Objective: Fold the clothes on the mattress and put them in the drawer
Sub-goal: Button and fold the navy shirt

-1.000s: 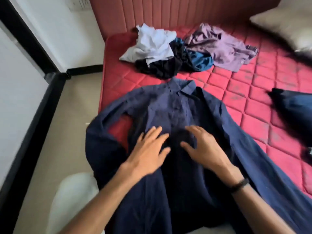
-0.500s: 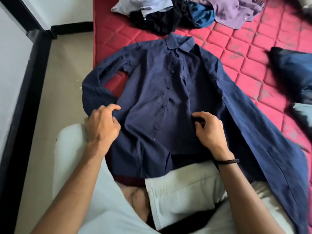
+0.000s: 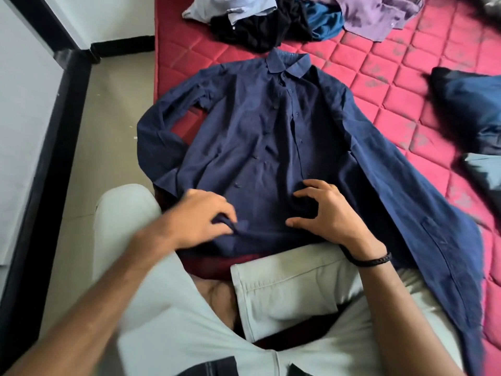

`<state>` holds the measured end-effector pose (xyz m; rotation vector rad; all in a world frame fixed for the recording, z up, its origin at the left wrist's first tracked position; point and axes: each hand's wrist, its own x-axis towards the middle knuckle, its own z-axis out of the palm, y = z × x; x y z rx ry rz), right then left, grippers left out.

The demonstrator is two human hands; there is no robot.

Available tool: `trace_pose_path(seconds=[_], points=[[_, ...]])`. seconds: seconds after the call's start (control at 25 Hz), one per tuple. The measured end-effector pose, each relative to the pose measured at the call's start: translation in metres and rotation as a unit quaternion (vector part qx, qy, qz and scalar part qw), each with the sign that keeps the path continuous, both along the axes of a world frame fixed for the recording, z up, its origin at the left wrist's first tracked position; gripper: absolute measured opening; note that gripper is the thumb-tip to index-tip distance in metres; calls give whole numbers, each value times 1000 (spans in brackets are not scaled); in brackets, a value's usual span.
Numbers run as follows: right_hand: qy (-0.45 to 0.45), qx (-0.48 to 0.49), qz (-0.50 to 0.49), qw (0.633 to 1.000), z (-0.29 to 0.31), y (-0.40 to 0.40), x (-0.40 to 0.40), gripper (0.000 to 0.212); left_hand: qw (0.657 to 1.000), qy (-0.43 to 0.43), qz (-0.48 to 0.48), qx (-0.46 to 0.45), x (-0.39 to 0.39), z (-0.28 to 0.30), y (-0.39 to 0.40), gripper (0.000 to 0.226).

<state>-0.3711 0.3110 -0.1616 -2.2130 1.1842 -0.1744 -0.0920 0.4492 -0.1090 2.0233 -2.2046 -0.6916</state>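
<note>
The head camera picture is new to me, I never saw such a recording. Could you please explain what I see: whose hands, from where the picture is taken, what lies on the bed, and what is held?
There is no machine here. A person wears one wide-angle camera on the head, so you look forward and down at their own arms and at their legs in pale trousers.

A navy shirt lies spread, front up, on the red mattress. Its collar points away from the person, and one sleeve hangs over the mattress edge toward the floor.

The left hand pinches the fabric near the shirt's lower hem. The right hand is over the shirt with curved, spread fingers and grips nothing; whether the fingertips touch the cloth is hard to tell.

Farther away lies an unfolded pile of clothes: pale blue, black, teal and purple pieces. Dark blue cloth lies at the right edge.
</note>
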Motion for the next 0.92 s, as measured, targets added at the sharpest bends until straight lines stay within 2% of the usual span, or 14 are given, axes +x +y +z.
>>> trace_pose_path(seconds=[0.08, 0.16, 0.2, 0.24, 0.32, 0.36, 0.4, 0.48, 0.56, 0.64, 0.72, 0.8, 0.88, 0.92], points=[[30, 35, 33, 998, 6, 3, -3, 93, 983, -134, 123, 29, 41, 32, 9, 28], [58, 53, 67, 995, 11, 8, 0, 105, 921, -281, 248, 107, 62, 59, 22, 43], [57, 44, 78, 994, 13, 12, 3, 105, 909, -317, 253, 98, 55, 65, 28, 49], [42, 22, 89, 995, 16, 16, 6, 99, 922, -313, 222, 43, 39, 64, 31, 54], [-8, -25, 122, 992, 18, 32, 12, 75, 963, -231, 105, -89, -11, 47, 33, 54], [-15, -34, 145, 989, 17, 41, 13, 62, 976, -196, 35, -92, -39, 31, 36, 52], [1, -28, 169, 985, 16, 49, 16, 51, 985, -165, -8, -55, -64, 15, 39, 53], [57, -41, 197, 978, 12, 64, 19, 25, 992, -121, -6, 45, -85, -9, 36, 55], [9, -55, 161, 985, 15, 70, 14, 9, 996, -79, 32, -4, -72, -18, 25, 38], [-99, -40, 90, 990, 34, 76, 10, 10, 994, -1, 79, -75, -54, -9, 19, 31], [-127, -59, 65, 988, 54, 84, 12, 28, 978, 98, 129, -131, -46, 5, 20, 27], [-42, -132, 100, 985, 62, 87, 12, 42, 968, 134, 148, -151, -47, 19, 25, 22], [57, -194, 111, 973, 62, 88, 6, 28, 981, 114, 106, -115, -51, 27, 37, 18], [77, -198, 105, 971, 63, 87, -3, 31, 990, 87, 70, -89, -54, 27, 44, 18]])
